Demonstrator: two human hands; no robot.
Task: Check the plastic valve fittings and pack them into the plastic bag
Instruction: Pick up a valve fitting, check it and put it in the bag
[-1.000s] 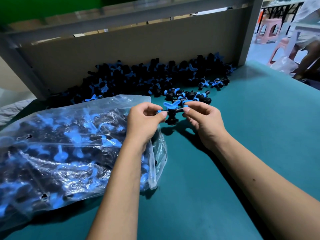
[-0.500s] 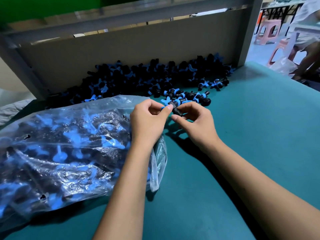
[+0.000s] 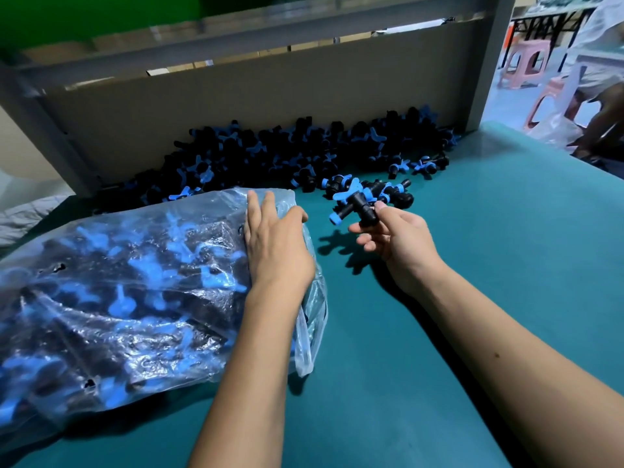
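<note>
Pinching valve fitting in right hand, left hand flat on bag

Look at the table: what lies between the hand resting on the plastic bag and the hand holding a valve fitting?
In the head view, only bare green table top and the fitting's shadow separate the left hand on the plastic bag from the right hand pinching the valve fitting.

left hand moved off valve fitting onto plastic bag, right hand now holding it alone
</note>
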